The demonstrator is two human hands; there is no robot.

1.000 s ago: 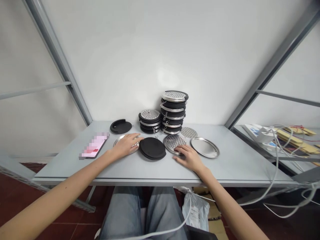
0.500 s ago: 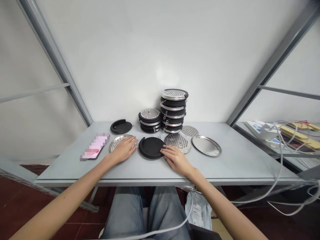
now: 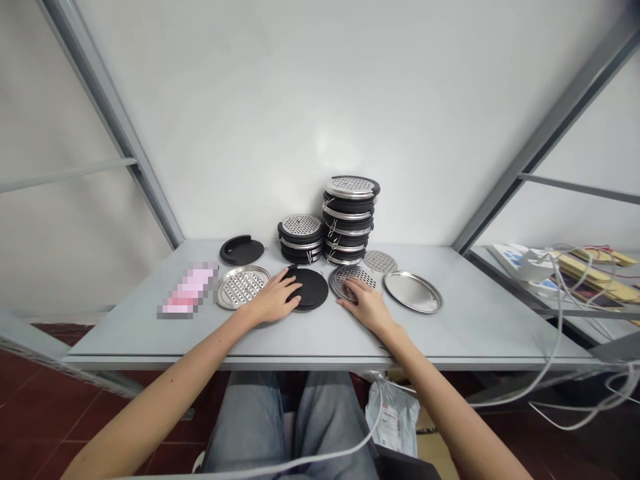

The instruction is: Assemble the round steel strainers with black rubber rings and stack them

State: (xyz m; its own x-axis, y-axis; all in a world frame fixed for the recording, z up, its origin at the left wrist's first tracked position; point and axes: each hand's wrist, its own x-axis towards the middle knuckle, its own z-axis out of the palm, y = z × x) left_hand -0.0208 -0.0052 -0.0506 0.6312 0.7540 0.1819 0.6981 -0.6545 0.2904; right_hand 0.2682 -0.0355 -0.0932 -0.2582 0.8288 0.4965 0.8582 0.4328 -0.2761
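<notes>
My left hand (image 3: pixel 274 299) lies over the left side of a round black disc with a raised rim (image 3: pixel 315 288), its fingers spread. Fingers stretched, my right hand (image 3: pixel 369 308) rests on the near side of a round perforated metal plate (image 3: pixel 364 274). To the left of my left hand is a silver grater plate (image 3: pixel 243 287) with raised slots. A shiny plain metal plate (image 3: pixel 413 292) lies to the right of my right hand. Behind these is a thin perforated disc (image 3: pixel 381 261). Neither hand lifts anything.
At the back stand a tall stack of black and metal discs (image 3: pixel 349 223) and a shorter stack (image 3: pixel 300 239). Another black disc (image 3: pixel 243 251) lies back left. A phone with a blurred screen (image 3: pixel 189 290) is at the left. White cables (image 3: pixel 555 333) hang at the right edge.
My left hand has moved right, from the grater plate onto the black disc. My right hand has shifted right, off the black disc and onto the perforated plate.
</notes>
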